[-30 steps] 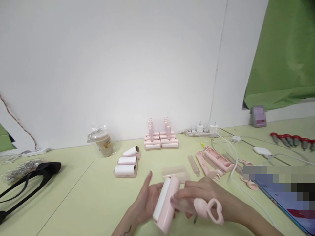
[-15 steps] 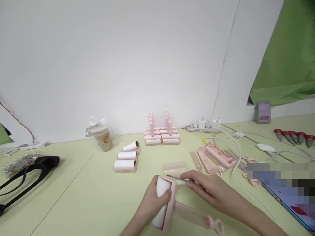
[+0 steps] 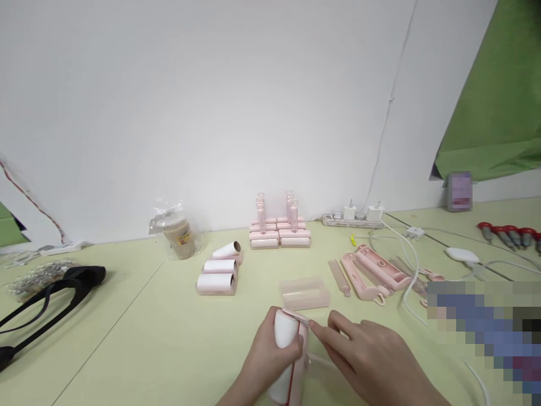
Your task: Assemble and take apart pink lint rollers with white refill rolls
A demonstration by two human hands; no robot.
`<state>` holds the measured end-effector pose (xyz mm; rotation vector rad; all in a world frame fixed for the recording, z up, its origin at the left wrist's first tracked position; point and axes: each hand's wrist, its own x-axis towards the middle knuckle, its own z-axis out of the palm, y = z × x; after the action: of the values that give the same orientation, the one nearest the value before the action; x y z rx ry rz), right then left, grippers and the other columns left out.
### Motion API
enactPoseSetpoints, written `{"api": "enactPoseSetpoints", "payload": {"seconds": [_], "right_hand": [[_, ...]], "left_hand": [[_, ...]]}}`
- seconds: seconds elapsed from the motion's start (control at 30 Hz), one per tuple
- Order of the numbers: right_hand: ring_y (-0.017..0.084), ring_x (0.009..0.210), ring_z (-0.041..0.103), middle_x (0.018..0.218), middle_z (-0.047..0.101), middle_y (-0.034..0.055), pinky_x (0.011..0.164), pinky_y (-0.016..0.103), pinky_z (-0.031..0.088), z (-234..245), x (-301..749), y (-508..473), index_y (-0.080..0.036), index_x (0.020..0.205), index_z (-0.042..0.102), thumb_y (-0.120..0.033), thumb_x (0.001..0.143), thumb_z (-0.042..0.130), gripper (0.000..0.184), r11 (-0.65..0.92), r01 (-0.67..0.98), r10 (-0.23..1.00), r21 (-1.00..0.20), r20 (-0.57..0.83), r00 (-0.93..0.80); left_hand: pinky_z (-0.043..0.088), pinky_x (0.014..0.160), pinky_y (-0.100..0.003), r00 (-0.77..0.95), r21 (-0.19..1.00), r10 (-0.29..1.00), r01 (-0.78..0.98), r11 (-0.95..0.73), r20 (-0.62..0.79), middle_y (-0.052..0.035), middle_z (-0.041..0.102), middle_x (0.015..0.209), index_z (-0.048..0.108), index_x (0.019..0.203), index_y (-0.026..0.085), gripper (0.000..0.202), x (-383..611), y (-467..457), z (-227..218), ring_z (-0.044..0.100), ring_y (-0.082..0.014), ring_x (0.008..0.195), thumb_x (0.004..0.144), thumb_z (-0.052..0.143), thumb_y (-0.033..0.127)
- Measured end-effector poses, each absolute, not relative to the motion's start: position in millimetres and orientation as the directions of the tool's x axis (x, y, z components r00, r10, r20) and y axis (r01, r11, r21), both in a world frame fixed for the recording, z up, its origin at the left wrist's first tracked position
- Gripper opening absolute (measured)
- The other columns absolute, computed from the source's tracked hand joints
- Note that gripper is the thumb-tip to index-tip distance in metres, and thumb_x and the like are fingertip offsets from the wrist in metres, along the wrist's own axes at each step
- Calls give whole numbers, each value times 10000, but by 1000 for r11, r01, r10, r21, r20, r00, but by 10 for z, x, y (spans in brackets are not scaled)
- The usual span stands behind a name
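Observation:
A pink lint roller (image 3: 299, 361) with a white paper roll (image 3: 285, 332) stands tilted at the front of the table. My left hand (image 3: 270, 352) is wrapped round it, thumb across the white roll. At the roller's top end, my right hand (image 3: 363, 352) touches a thin pale strip (image 3: 296, 316) with its index fingertip. The other fingers are curled, and whatever they hold is hidden. The roller's clear handle is mostly behind my right hand. Just beyond lies a translucent pink cover (image 3: 305, 296).
Three white rolls in pink holders (image 3: 215, 282) lie left of centre. Assembled lint rollers (image 3: 279, 234) stand by the wall. To the right are pink shells (image 3: 372, 270), cables and a power strip (image 3: 350, 221). A bagged cup (image 3: 180, 237) and black strap (image 3: 76, 282) are leftward.
My right hand has come down and in against the roller's top end. The slim dark tool seen in it before no longer shows clearly. The view has shifted slightly.

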<state>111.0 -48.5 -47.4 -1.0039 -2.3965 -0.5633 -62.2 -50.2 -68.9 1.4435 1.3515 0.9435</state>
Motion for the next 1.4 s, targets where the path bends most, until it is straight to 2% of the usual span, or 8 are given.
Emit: {"api": "enactPoseSetpoints", "payload": {"seconds": [0.13,0.4,0.57,0.77,0.9,1.03,1.17,1.4], "right_hand": [[117,319,460,583,577,-31,388,266,159,-595,1036,-513,-266,943,542,-116,730,410,292,587,790,568,176,606,-557],[95,297,468,577,565,-46,361,251,164,-748,1008,-522,-258,994,517,-114,747,379,318,560,822,599,104,635,-488],[91,307,479,596,579,-46,367,252,172,-724,990,-531,-256,982,531,-99,700,436,336,539,832,603,132,629,-490],[115,323,503,595,596,-45,372,259,179,-718,862,-503,-256,982,547,-74,640,494,391,500,855,627,139,623,-468],[128,349,544,597,612,-33,355,247,213,-770,811,-461,-240,903,566,-99,719,451,259,526,850,706,25,544,-453],[153,489,624,737,674,-21,391,229,331,-693,933,-445,-267,924,554,-210,845,349,227,523,830,785,-194,488,-381],[140,653,650,871,684,-37,530,216,444,-567,1046,-484,-305,971,560,-249,862,353,240,559,725,814,-402,435,-386],[140,681,644,863,684,-39,575,217,472,-595,1020,-541,-312,961,585,-238,851,371,251,570,683,819,-457,388,-424]], "left_hand": [[429,714,-277,108,970,990,235,66,-93,-32,562,806,476,848,162,195,-584,-527,-652,530,-187,780,707,527,288],[420,651,-264,18,961,991,244,126,-135,-17,544,740,468,814,170,282,-558,-523,-729,526,-178,705,689,574,400],[417,638,-261,-8,964,990,223,142,-144,-4,526,711,446,766,176,277,-577,-514,-745,513,-172,692,681,593,394],[416,586,-243,-65,980,995,181,80,-69,29,497,670,379,753,205,271,-576,-475,-821,509,-149,641,688,594,357],[420,584,-237,-25,968,998,245,53,-49,27,501,687,363,781,206,219,-587,-471,-816,520,-148,653,696,557,259],[406,611,-267,14,888,999,458,30,-41,-2,539,732,374,803,206,257,-690,-441,-760,540,-184,699,724,521,401],[378,591,-266,-5,780,999,625,29,-33,10,541,711,365,798,222,251,-772,-423,-701,545,-195,687,741,470,443],[387,634,-267,-19,676,998,736,-29,62,-7,493,847,405,788,223,159,-768,-473,-609,537,-178,728,743,437,372]]}}
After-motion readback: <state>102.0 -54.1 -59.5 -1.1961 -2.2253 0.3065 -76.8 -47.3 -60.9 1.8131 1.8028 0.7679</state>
